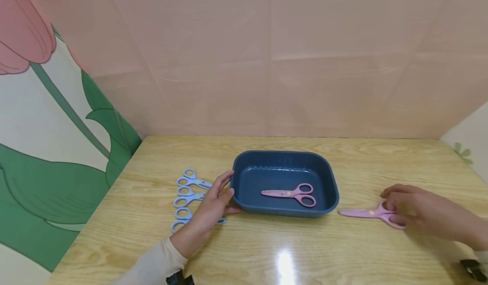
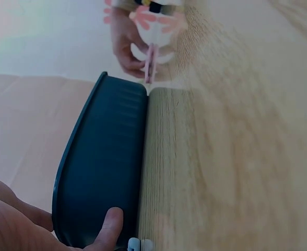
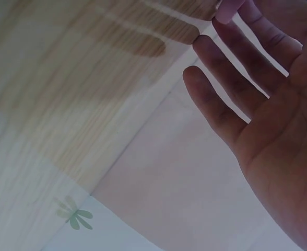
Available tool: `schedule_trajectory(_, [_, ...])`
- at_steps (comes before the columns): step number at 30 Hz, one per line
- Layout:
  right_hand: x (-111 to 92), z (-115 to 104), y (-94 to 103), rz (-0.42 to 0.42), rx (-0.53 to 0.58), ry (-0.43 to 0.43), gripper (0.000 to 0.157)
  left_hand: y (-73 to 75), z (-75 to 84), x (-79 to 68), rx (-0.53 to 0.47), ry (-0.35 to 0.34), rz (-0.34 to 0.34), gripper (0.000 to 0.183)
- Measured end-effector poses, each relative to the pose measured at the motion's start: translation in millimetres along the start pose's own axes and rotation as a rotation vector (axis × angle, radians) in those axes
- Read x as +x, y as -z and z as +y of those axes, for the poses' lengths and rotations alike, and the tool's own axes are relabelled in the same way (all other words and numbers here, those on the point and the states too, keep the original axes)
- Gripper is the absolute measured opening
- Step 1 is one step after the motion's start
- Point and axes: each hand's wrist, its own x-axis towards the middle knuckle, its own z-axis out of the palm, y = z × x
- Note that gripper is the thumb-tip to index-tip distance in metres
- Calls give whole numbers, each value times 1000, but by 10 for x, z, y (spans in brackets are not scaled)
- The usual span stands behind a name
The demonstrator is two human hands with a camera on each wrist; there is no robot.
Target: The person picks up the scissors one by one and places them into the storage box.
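Note:
A dark blue plastic basin stands mid-table with one pair of pink scissors lying inside. My left hand holds the basin's left end, one digit pressing its front wall in the left wrist view. To the right of the basin, my right hand pinches the handle loops of a second pair of pink scissors, their blades pointing at the basin. Only a bit of pink handle shows by the fingertips in the right wrist view; the other fingers extend away from it.
Left of the basin lie several pairs of light blue scissors in a column, partly hidden under my left hand and forearm. The wood-grain table meets a pink wall covering behind, and a tulip-painted panel stands at the left.

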Motion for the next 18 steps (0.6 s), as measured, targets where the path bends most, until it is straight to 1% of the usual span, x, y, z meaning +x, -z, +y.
schedule_trajectory(3, [10, 5, 1, -9, -5, 11, 48, -2, 3, -7, 5, -3, 3, 50])
schedule_trajectory(6, [14, 6, 6, -17, 3, 18, 40, -2, 3, -13, 7, -6, 4, 50])
schedule_trajectory(8, [14, 2, 9, -10, 6, 17, 39, 0, 3, -13, 8, -7, 2, 50])
schedule_trajectory(10, [15, -2, 8, -2, 8, 18, 40, 0, 2, -10, 7, -5, 2, 50])
schedule_trajectory(13, [20, -13, 0, 15, 6, 15, 50, -1, 1, -4, 4, 4, 3, 50])
schedule_trajectory(15, [24, -20, -5, 23, 6, 10, 53, -2, 2, -2, 4, 9, 5, 50])
schedule_trajectory(18, [31, -28, -6, 25, 5, -1, 52, -2, 4, -7, 7, 4, 3, 50])
